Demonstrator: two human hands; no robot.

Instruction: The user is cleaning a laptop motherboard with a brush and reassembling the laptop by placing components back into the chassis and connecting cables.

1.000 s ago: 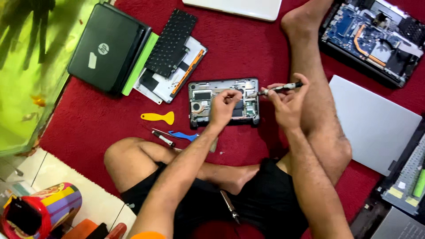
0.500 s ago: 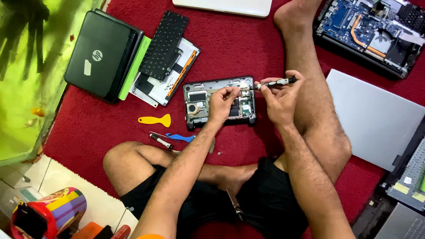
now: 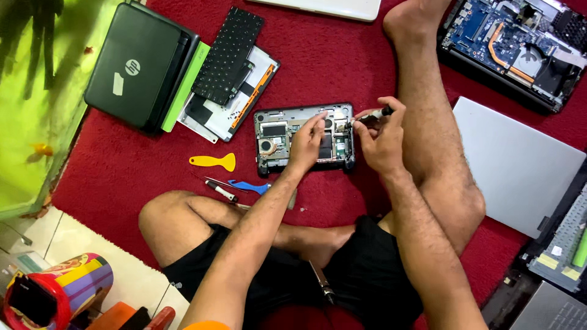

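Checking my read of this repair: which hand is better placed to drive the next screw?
Probably the right hand: it holds the screwdriver at the opened laptop base, while the left hand rests on it.

Red carpet (image 3: pixel 342 67) on floor; pale tiles (image 3: pixel 79 244) at edge; bright, even light.

Bare red carpet (image 3: pixel 342 67) lies open beyond the opened netbook (image 3: pixel 276 131) (pry tools (image 3: pixel 214 162) crowd its left).

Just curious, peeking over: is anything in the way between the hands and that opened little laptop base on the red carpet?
Nothing visible. The left hand rests on the opened laptop base; the right hand holds a screwdriver at its right edge.
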